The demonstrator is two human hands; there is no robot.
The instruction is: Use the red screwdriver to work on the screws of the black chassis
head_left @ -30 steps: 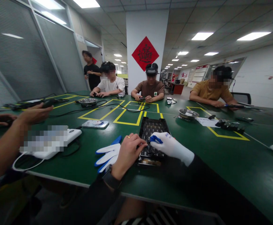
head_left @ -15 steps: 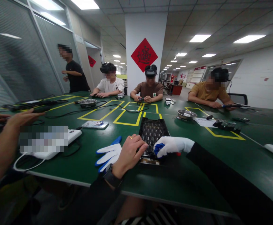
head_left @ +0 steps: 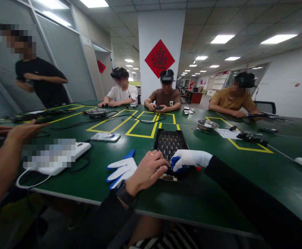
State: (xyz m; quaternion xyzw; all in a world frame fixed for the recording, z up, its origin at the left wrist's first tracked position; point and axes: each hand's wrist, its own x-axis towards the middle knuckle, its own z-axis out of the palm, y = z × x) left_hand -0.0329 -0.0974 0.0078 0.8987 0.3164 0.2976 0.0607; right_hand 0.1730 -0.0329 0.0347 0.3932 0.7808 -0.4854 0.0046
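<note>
A shallow black rectangular case [head_left: 171, 141] with rows of small shiny pieces inside lies on the table in front of me. My bare left hand [head_left: 152, 169], wearing a ring and a dark wristwatch, reaches over its near left part. Its thumb and fingers close together there, and whatever they pinch is hidden. My right hand [head_left: 185, 160], in a white and blue work glove, is curled closed at the case's right side. A small red tip [head_left: 198, 168] shows beside that hand; what it belongs to is hidden. An unworn matching glove [head_left: 122, 169] lies left of my left hand.
On the green table [head_left: 205, 204] are a phone [head_left: 105, 137], a white box with a cable [head_left: 82, 151], metal bowls [head_left: 207, 126] and black parts [head_left: 252, 137]. A co-worker's arm [head_left: 4, 162] extends in from the left. Several people are around the table.
My left hand has shifted slightly right, its fingers closer to my gloved right hand. The right hand stays nearly in place. A standing person at the back left has moved further left and nearer.
</note>
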